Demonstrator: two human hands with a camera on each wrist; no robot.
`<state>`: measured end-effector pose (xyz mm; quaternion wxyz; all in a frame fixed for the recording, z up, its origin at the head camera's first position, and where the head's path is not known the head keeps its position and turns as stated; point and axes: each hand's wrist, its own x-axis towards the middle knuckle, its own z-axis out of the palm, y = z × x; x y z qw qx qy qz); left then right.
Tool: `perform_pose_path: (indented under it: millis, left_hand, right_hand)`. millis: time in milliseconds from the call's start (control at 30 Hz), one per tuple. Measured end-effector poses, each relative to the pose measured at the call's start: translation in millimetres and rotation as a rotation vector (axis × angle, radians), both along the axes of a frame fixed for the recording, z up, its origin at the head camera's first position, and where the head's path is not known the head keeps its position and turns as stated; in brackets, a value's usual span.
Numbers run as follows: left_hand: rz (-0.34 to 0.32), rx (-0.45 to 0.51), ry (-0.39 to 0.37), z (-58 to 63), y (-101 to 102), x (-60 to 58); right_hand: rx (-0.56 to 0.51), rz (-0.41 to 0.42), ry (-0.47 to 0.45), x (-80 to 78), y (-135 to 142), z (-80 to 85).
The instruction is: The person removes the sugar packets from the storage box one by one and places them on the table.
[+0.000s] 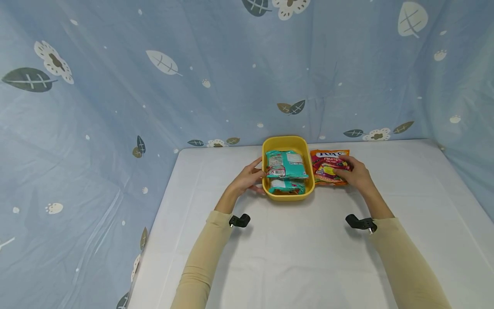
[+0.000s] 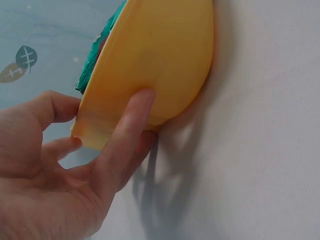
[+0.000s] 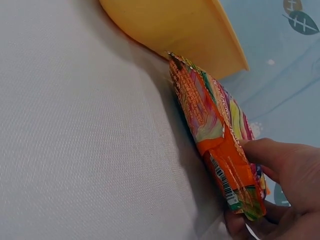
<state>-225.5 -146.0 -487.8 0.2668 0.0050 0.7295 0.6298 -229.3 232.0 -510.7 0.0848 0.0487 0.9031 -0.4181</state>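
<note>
Packet (image 1: 324, 169): glossy, orange and red.

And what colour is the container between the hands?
The container is yellow; the head view shows it best.

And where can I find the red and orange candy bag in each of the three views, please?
Head: the candy bag lies right of centre, beside the yellow tub.
Left wrist: not in it.
Right wrist: right of centre, below the yellow tub.
Shared landmark: the yellow tub, in all three.
</note>
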Motion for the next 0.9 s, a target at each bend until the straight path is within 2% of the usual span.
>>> perform_pose_path:
  millis: [267,367,667,900]
  left_hand:
    - [-0.034,0.013,-0.03,17.3,1,3.2]
    - [-0.035,0.014,-0.031,19.4,1,3.5]
    - [0.0,-0.013,-0.003,2.0,1,0.1]
    - [0.017,-0.01,0.015,-2.3,1,-0.5]
  right_hand:
    - [-0.004,0.006,-0.003,-1.4,3,-2.3]
    - [0.002,0.014,-0.003,-2.0,4,-2.1]
    - [0.017,0.043,-0.01,-2.1,4,-0.4]
    - [0.019,0.055,-0.004,-1.4,4,0.7]
